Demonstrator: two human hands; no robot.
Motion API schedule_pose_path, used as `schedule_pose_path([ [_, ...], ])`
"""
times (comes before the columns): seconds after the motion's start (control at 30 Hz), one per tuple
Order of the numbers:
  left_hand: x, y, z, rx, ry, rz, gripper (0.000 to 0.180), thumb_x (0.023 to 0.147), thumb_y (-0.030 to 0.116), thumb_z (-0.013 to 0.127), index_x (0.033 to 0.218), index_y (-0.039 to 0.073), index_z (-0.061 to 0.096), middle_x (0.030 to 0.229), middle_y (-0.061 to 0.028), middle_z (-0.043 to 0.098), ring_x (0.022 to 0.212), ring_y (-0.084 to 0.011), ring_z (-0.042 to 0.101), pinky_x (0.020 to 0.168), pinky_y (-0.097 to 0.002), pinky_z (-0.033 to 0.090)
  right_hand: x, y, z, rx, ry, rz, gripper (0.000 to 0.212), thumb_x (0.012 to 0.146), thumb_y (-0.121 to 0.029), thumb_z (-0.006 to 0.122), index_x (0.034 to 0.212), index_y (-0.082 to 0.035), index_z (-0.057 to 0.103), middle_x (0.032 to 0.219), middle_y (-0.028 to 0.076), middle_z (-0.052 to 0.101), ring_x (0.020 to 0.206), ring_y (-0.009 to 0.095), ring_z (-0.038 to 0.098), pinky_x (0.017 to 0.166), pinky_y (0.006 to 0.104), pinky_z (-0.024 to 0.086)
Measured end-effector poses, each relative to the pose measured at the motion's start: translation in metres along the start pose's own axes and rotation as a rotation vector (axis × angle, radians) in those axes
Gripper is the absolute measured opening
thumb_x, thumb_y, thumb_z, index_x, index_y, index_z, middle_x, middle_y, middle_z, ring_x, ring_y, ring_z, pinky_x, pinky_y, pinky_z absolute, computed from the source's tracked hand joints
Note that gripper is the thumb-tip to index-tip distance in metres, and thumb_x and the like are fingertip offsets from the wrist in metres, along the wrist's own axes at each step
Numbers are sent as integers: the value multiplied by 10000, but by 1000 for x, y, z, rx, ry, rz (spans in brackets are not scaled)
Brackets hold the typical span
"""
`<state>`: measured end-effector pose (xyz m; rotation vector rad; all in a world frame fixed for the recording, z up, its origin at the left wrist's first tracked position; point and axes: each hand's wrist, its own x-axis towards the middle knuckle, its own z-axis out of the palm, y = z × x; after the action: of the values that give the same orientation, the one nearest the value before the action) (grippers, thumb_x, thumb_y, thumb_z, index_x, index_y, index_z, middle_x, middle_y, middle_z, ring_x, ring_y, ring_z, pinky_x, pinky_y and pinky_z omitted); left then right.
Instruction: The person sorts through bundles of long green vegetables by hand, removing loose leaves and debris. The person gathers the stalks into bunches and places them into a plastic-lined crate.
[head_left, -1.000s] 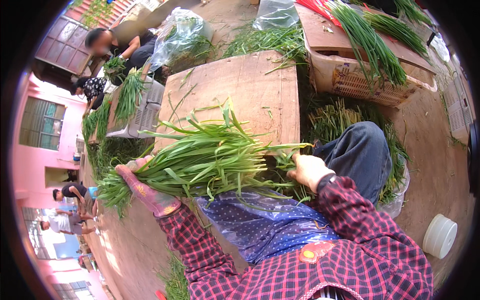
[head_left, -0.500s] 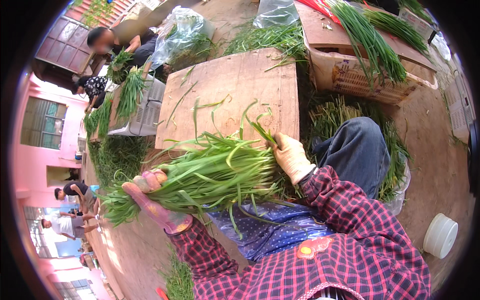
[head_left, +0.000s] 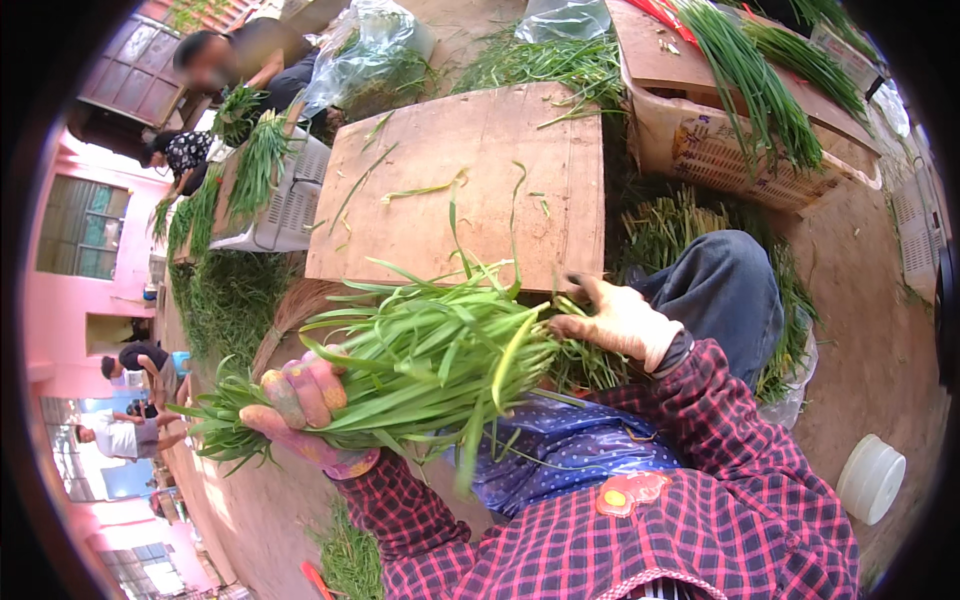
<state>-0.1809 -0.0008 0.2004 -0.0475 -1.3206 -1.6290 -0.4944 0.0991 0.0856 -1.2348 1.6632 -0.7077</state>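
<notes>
A thick bunch of long green leafy stalks (head_left: 430, 360) lies across my lap, leaf tips to the right, cut ends to the lower left. My left hand (head_left: 300, 410), in a stained glove, grips the bunch near its lower left end. My right hand (head_left: 615, 320), also gloved, rests on the leafy end with fingers curled into the stalks. Both sleeves are red plaid. A blue dotted cloth (head_left: 560, 455) covers my lap under the bunch.
A wooden board (head_left: 480, 170) with a few loose leaves lies in front of me. Crates (head_left: 720, 150) piled with more greens stand at right and left. Heaps of greens cover the ground. Other people sit at upper left. A white tub (head_left: 870, 478) stands at right.
The bunch has come down from over the board toward my lap. My right hand slid along the leafy end, and my left hand dropped lower while keeping its grip.
</notes>
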Motion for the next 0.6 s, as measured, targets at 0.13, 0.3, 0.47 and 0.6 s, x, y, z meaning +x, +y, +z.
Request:
schedule_pose_path([
  [0.13, 10, -27, 38, 91, 172, 58, 464, 956, 578, 487, 697, 196, 445, 533, 85, 429, 567, -135, 434, 699, -323, 390, 24, -40, 29, 374, -198, -146, 690, 828, -524, 668, 1253, 6, 548, 1103, 168, 680, 1047, 275, 641, 924, 358, 472],
  [0.3, 18, -16, 48, 51, -4, 32, 469, 965, 561, 487, 634, 237, 409, 541, 104, 443, 542, -84, 420, 693, -289, 347, 29, -20, 58, -70, 284, -257, 141, 899, -199, 603, 969, -85, 645, 781, 176, 671, 740, 321, 677, 689, 416, 545],
  [0.47, 16, -2, 52, 19, -12, 112, 471, 953, 529, 530, 611, 213, 460, 547, 82, 507, 574, -107, 494, 743, -305, 398, 29, 69, 54, -631, 18, 80, 239, 864, -277, 622, 988, -73, 631, 848, 167, 688, 839, 353, 678, 759, 466, 528],
  [0.6, 17, 9, 30, -21, -223, 11, 458, 941, 424, 568, 560, 181, 491, 593, 44, 569, 610, -133, 553, 735, -324, 432, 3, 8, 1, -314, -75, 70, 720, 735, -354, 781, 1335, -76, 497, 1156, 228, 638, 1097, 358, 617, 933, 406, 490],
])
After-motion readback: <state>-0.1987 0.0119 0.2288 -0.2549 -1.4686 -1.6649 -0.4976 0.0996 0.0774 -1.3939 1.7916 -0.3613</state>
